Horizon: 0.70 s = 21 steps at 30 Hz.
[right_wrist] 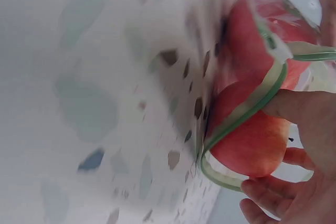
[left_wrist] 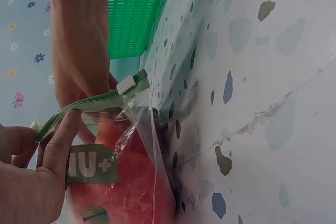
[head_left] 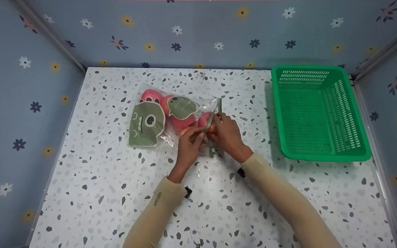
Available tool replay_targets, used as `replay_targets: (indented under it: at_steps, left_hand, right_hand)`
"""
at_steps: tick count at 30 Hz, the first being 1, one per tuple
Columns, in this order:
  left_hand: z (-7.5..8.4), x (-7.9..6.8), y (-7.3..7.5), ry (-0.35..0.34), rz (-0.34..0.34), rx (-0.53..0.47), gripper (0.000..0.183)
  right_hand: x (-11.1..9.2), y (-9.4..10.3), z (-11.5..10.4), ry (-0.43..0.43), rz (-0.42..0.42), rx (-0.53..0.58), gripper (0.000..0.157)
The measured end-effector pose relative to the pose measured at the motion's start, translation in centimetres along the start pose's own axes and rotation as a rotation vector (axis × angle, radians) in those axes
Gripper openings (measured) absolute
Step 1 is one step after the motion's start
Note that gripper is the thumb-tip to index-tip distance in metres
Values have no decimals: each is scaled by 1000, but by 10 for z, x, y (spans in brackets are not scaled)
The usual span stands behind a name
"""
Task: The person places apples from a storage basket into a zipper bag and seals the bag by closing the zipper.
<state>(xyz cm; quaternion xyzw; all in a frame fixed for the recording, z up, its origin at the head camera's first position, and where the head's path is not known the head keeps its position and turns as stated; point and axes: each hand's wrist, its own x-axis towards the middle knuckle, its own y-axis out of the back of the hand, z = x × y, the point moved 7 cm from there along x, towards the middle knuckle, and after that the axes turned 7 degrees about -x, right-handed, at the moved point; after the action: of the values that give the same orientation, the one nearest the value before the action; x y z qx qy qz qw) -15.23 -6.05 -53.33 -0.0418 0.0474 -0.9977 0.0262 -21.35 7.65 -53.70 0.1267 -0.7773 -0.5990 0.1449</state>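
Observation:
A clear zip bag (head_left: 146,129) with green monster prints lies on the table, several red apples (head_left: 184,122) inside it. My left hand (head_left: 189,147) pinches the green-edged rim of its mouth between thumb and fingers. At the right end, the mouth gapes around an apple (right_wrist: 252,140). My right hand (head_left: 229,135) grips that apple, thumb on one side and fingertips along the other, close against the rim. A white slider (left_wrist: 126,85) sits near one end of the green zip in the left wrist view.
To the right stands a green plastic basket (head_left: 326,158) with slotted walls. The speckled white table (head_left: 115,199) is bounded by flower-patterned panels (head_left: 198,31) at the back and both sides.

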Motion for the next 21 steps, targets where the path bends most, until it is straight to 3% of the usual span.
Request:
replay_targets:
  at_steps: [6, 21]
  left_hand:
    - [0, 1, 0, 0, 8, -11, 20]
    - [-1, -1, 2, 12, 17, 21, 20]
  right_hand:
    - [1, 0, -7, 55, 20, -140, 65]
    - [8, -4, -13, 101, 111, -190, 59]
